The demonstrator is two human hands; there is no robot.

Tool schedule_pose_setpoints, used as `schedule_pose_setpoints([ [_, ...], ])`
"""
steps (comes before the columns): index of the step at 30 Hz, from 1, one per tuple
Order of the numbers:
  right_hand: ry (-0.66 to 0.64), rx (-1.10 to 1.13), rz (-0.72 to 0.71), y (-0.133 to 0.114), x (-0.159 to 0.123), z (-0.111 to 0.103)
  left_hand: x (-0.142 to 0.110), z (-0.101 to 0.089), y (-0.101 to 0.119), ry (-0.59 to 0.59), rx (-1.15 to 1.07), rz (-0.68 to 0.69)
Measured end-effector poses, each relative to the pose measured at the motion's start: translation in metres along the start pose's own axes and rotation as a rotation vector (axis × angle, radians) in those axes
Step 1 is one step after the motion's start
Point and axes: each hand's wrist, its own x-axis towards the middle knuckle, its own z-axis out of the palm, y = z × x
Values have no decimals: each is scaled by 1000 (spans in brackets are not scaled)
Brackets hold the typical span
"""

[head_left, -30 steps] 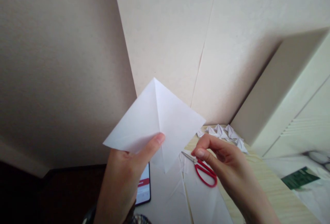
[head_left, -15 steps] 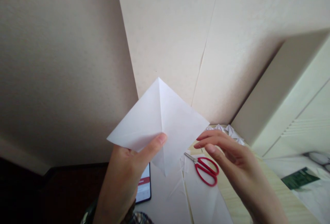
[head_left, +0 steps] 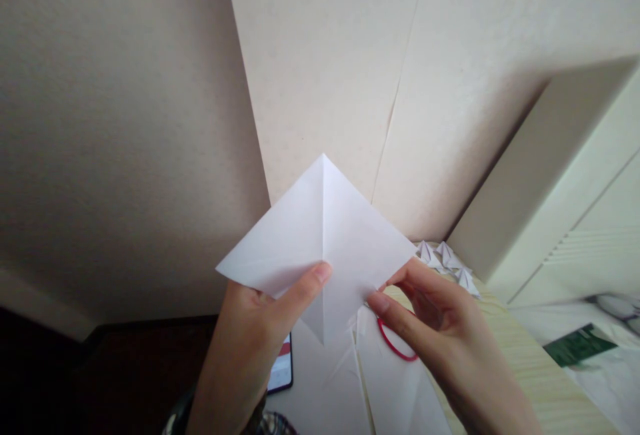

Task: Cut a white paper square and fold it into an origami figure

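Observation:
A white square of paper (head_left: 320,235) with a crease down its middle is held up like a diamond in front of the wall. My left hand (head_left: 255,341) pinches its lower left part, thumb pressed on the front near the crease. My right hand (head_left: 435,335) has thumb and forefinger closed on the paper's lower right edge. Red-handled scissors (head_left: 395,348) lie on the table below, mostly hidden behind my right hand.
White paper sheets (head_left: 380,388) lie on the light wooden table (head_left: 530,368). Several small folded white paper pieces (head_left: 447,261) sit at the table's back by the wall. A phone (head_left: 281,368) lies under my left hand. A green card (head_left: 575,345) rests at right.
My right hand moved left from above the scissors and took hold of the paper's lower right edge. The paper shifted slightly to the right.

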Motion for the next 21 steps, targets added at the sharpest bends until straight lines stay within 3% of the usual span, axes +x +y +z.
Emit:
schedule_pose_setpoints([
  [10,41,-29,-19,-1,-1,0,-2,2,3,32,59,24],
  [21,75,-91,-49,2,0,-5,2,-4,0,-12,89,63],
])
